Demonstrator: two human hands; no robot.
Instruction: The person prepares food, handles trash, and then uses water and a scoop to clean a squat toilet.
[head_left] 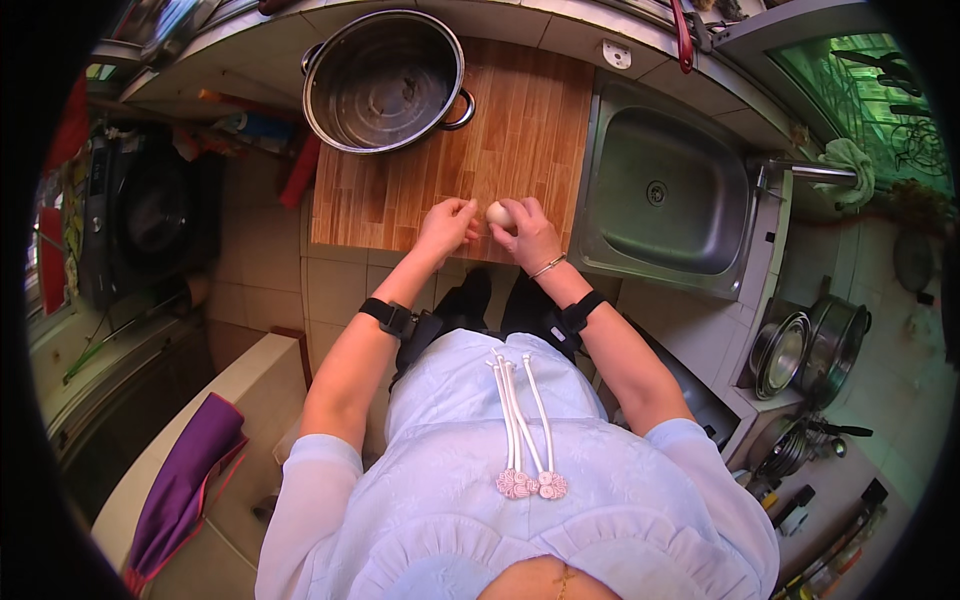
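Over the front edge of the wood-patterned counter (505,120), my right hand (530,235) grips a pale egg (497,214) between thumb and fingers. Just to its left, my left hand (449,226) is closed, with thumb and fingertips drawn together near the egg. Whatever those fingers may hold is too small to make out. Farther back on the left of the counter stands a large metal pot (385,142) with dark looped handles; its inside shows a shiny bottom with reflections.
Right of the counter is a steel sink (670,180) with a drain, its tap (815,172) at the far right with a cloth (845,178) over it. Several metal pans (782,355) stand low on the right. A purple cloth (185,485) lies on a ledge at the lower left.
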